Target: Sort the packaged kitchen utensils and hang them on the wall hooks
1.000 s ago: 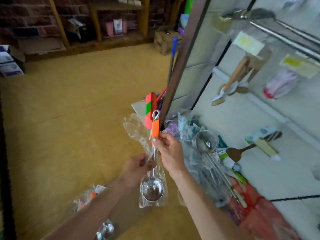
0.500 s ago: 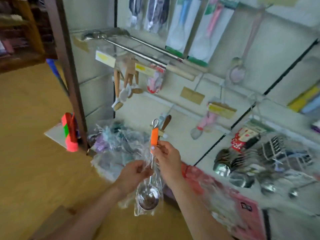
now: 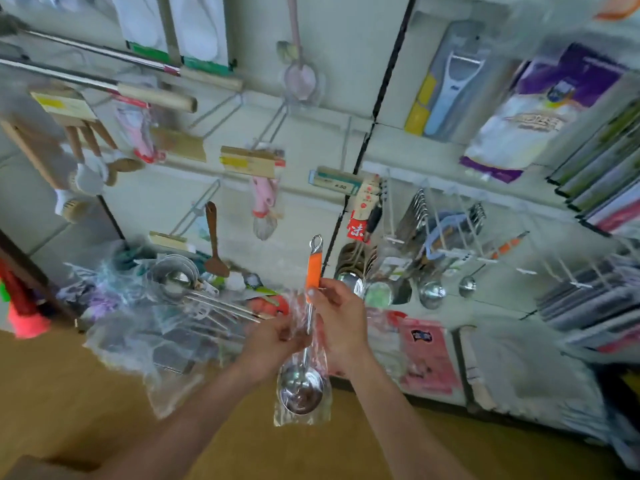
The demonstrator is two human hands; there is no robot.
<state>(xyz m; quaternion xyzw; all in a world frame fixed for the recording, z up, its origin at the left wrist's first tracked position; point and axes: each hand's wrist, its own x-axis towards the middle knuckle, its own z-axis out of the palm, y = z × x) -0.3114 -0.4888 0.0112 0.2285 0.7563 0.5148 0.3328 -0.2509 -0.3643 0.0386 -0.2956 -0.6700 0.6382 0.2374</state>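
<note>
Ladle: the steel ladle with the orange plastic handle stood upright before the white display wall, bowl down, in a clear plastic sleeve that bunched up around the hands.
Right hand: I saw the right hand pinching the lower end of the orange handle, fingers curled onto it.
Left hand: the left hand gripped sleeve and steel shaft just below, with the two hands nearly touching.
Room: the handle's steel loop stood free above both hands. Bare wire hooks jutted out up-left, and a row of hanging steel ladles hung just to the right.
Floor edge: a heap of bagged utensils lay against the wall's foot at left.
Writing: a price strip read "4.50". A red tag bore white characters I could not read.
</note>
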